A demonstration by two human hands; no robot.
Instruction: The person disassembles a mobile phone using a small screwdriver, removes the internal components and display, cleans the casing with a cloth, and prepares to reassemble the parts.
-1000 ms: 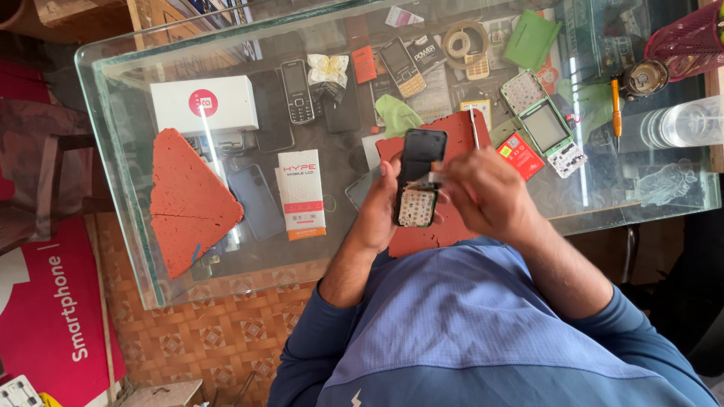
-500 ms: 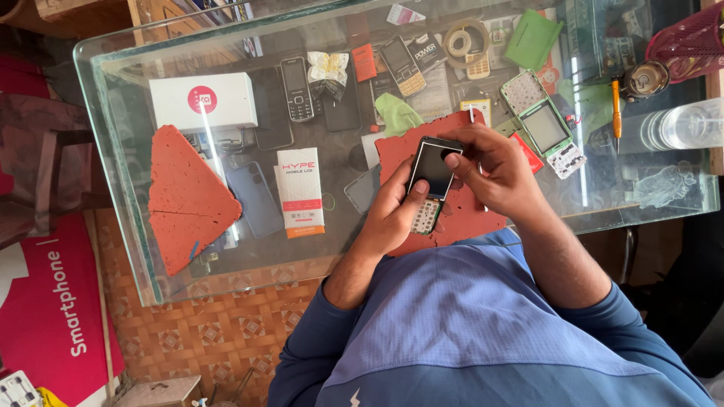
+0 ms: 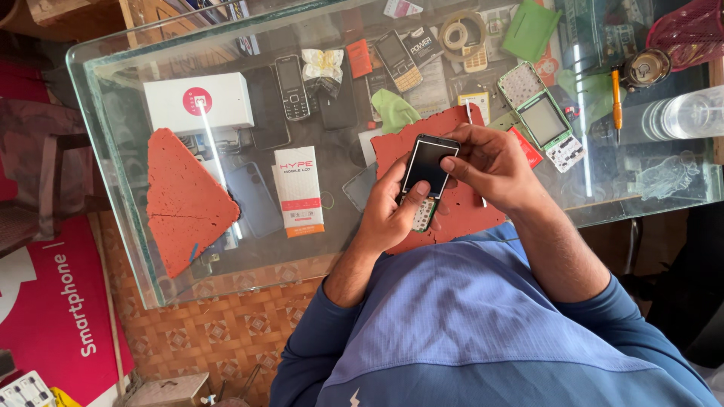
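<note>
Person in blue long-sleeved shirt (image 3: 483, 324) leans over glass tabletop (image 3: 136, 218). Left hand (image 3: 388, 211) grasps lower keypad end of small black keypad phone with dark screen (image 3: 427, 166), held just above red foam mat (image 3: 452, 218) at the near table edge. Right hand (image 3: 494, 162) pinches the phone's upper right edge, fingertips on the frame. Left of them: white-and-orange small carton (image 3: 299, 190), red triangular foam piece (image 3: 185, 200), white flat box with red dot (image 3: 197, 103). Farther: black bar phone (image 3: 291, 87), green cloth (image 3: 394, 111), tape roll (image 3: 460, 34). Right side: opened phone shell with grey screen (image 3: 544, 120), orange pen (image 3: 617, 94), clear plastic bottle (image 3: 679, 117).
</note>
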